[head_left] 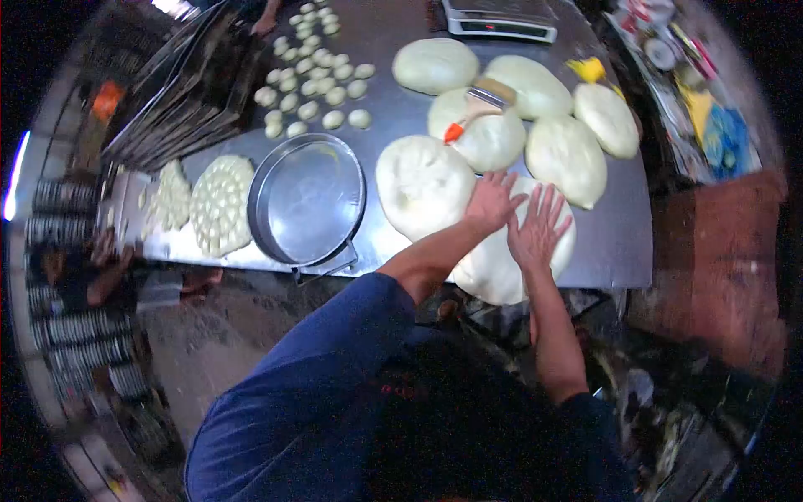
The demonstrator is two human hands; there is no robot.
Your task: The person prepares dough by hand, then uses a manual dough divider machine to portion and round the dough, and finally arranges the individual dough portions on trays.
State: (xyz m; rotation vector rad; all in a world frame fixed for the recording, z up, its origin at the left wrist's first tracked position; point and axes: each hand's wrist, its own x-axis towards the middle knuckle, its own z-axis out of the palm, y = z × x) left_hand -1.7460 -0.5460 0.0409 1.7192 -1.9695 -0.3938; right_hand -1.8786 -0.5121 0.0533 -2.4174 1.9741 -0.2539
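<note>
My left hand [495, 202] lies flat with fingers stretched out on a large pale dough round [493, 266] at the table's front edge. Beside it my right hand [539, 230] presses on the same dough, fingers spread. Neither hand grips anything. To the left, a dimpled dough round [422, 186] touches or nearly touches my left forearm. A flat brush [485, 100] with an orange handle end rests on another dough round [493, 140] just beyond my hands. More smooth dough rounds [566, 159] lie behind and to the right.
A round metal pan [307, 201] stands left of the dough, by a scored dough disc [222, 205]. Small dough balls [318, 84] cover the back left, near stacked dark trays [188, 96]. A scale [502, 23] sits at the back. Another person [96, 280] is at the left.
</note>
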